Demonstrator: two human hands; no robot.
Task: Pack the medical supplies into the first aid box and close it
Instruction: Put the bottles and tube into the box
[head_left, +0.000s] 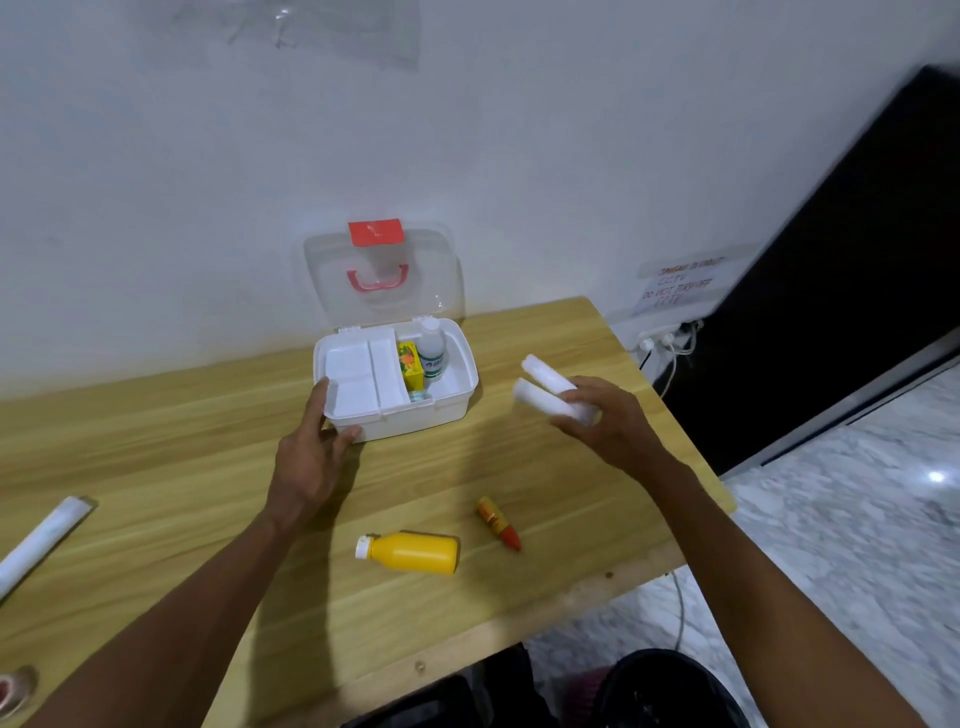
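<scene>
Step in hand: stowing two white gauze rolls (556, 391) in the first aid box (396, 382), lid raised.
Right hand (605, 421): right of the box, above the desk (156, 452), fingers closed round both rolls.
Left hand (317, 441): spread, steadying the box's near-left corner, holding nothing.
Advice: lower the rolls lengthwise into the open compartment beside the clear bottle (432, 353).

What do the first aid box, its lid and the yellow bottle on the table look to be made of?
The first aid box looks like opaque white moulded plastic, smooth with a slight sheen. Its lid seems clear plastic: the wall shows through it, and a red handle. The yellow bottle appears to be matte plastic with a white ribbed cap; plastic is only a guess.
</scene>
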